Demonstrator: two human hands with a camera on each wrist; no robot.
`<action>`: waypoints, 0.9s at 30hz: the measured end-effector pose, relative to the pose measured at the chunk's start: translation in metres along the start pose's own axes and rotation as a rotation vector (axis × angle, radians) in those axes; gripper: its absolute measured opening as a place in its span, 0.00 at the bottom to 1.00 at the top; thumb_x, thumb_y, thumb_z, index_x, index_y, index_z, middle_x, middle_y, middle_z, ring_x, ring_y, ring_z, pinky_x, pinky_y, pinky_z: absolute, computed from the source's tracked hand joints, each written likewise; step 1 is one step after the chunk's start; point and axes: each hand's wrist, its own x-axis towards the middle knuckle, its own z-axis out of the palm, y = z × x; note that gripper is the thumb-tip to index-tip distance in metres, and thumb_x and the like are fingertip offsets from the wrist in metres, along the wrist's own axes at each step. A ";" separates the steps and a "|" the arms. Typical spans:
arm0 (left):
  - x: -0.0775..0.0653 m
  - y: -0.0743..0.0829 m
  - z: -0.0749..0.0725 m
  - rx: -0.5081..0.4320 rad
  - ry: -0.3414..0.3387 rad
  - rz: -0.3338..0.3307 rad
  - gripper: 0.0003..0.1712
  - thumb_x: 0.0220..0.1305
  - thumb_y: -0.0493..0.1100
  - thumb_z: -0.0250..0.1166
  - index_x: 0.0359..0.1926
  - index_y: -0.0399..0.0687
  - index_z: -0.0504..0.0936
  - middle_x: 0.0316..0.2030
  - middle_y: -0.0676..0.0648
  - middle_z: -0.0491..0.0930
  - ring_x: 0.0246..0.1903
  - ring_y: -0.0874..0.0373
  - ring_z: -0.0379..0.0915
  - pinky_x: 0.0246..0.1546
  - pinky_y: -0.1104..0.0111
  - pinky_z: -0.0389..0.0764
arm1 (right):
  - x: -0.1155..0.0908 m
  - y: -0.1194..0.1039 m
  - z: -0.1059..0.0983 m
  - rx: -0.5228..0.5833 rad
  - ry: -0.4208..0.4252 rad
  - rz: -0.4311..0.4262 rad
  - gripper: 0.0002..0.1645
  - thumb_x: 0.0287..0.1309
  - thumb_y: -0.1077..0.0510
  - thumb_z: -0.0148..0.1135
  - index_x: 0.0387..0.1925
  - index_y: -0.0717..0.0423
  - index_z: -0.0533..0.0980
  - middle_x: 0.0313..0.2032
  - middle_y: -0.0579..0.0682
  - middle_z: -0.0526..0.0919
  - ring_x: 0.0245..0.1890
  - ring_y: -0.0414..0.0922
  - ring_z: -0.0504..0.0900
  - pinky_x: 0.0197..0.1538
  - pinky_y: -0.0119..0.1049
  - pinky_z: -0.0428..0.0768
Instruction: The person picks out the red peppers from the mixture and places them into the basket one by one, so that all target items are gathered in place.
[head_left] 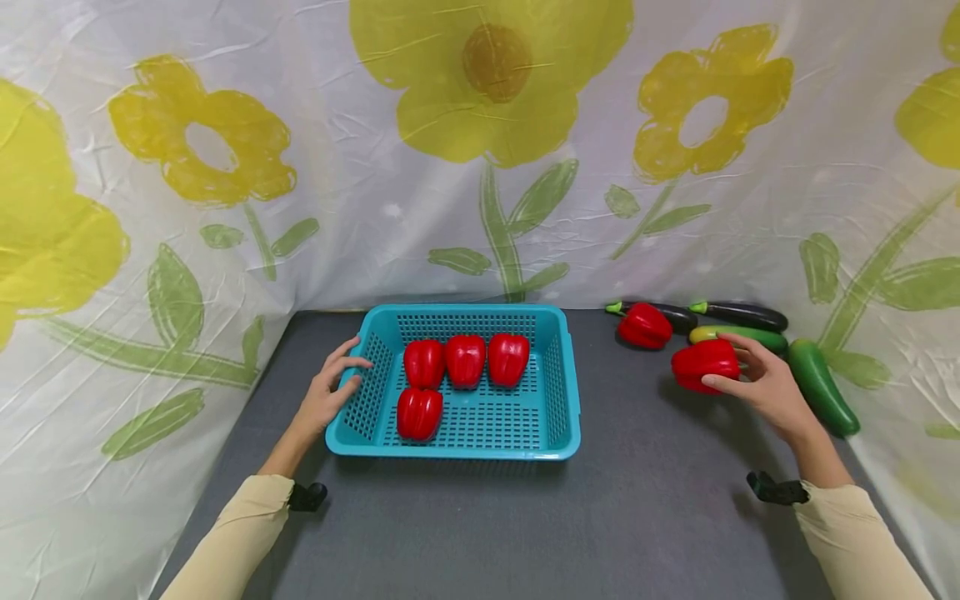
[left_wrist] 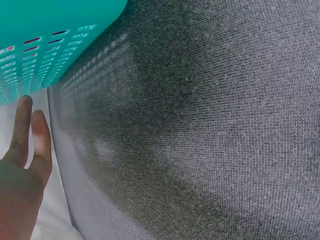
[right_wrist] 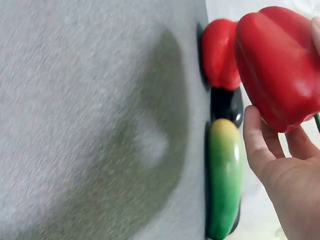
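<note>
My right hand (head_left: 765, 385) holds a red bell pepper (head_left: 705, 365) above the dark table at the right, fingers and thumb on its stem end. In the right wrist view the same pepper (right_wrist: 282, 67) is raised off the surface, its shadow falling on the cloth. At the left, my left hand (head_left: 333, 390) is at the left rim of a blue plastic basket (head_left: 457, 452), fingers loosely extended, some overlapping the rim. Several red bell peppers (head_left: 465, 361) lie in the basket, three in a back row and one (head_left: 420, 414) in front at the left.
Another red bell pepper (head_left: 645, 326) lies on the table (head_left: 480, 533) at the back right. Around it are two eggplants (head_left: 738, 315), a yellow-green vegetable (head_left: 772, 340) and a dark green one (head_left: 821, 387). A flowered cloth (head_left: 360, 208) hangs behind the table.
</note>
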 end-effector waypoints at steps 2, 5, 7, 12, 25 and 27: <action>0.000 0.000 0.000 0.002 0.001 0.000 0.12 0.71 0.24 0.54 0.52 0.26 0.77 0.74 0.33 0.55 0.73 0.35 0.45 0.60 0.28 0.52 | 0.003 -0.003 0.002 -0.008 -0.007 0.005 0.42 0.61 0.63 0.72 0.75 0.49 0.65 0.60 0.46 0.76 0.51 0.40 0.78 0.42 0.32 0.81; 0.000 -0.001 0.000 0.001 0.001 0.003 0.12 0.71 0.24 0.54 0.52 0.26 0.77 0.74 0.33 0.55 0.73 0.35 0.45 0.59 0.28 0.53 | 0.007 -0.007 0.005 -0.010 -0.009 0.008 0.41 0.63 0.62 0.71 0.74 0.48 0.66 0.60 0.46 0.77 0.49 0.41 0.79 0.41 0.33 0.81; 0.000 -0.001 0.000 0.001 -0.001 0.004 0.12 0.71 0.24 0.54 0.52 0.27 0.77 0.74 0.33 0.55 0.73 0.35 0.45 0.59 0.28 0.53 | 0.009 -0.010 0.007 -0.006 -0.007 0.007 0.39 0.64 0.62 0.69 0.74 0.47 0.66 0.59 0.44 0.77 0.48 0.41 0.79 0.41 0.34 0.82; 0.000 -0.001 0.000 0.002 0.000 0.000 0.12 0.71 0.24 0.54 0.52 0.28 0.78 0.74 0.34 0.55 0.73 0.35 0.45 0.60 0.28 0.52 | 0.011 -0.018 0.011 0.064 -0.041 -0.029 0.37 0.64 0.67 0.67 0.72 0.50 0.68 0.55 0.44 0.78 0.45 0.44 0.81 0.39 0.36 0.83; 0.000 0.001 0.000 0.009 0.003 -0.007 0.12 0.71 0.24 0.54 0.52 0.28 0.78 0.74 0.34 0.55 0.73 0.35 0.45 0.59 0.27 0.52 | 0.013 -0.031 0.022 0.093 -0.202 -0.014 0.45 0.63 0.66 0.69 0.77 0.47 0.62 0.62 0.53 0.70 0.54 0.47 0.75 0.45 0.38 0.83; 0.000 0.000 0.000 0.009 0.005 -0.006 0.12 0.71 0.24 0.54 0.52 0.28 0.78 0.75 0.34 0.55 0.73 0.35 0.45 0.59 0.28 0.53 | 0.015 -0.032 0.023 0.116 -0.244 -0.015 0.45 0.63 0.66 0.68 0.77 0.49 0.60 0.64 0.55 0.68 0.55 0.48 0.74 0.46 0.38 0.82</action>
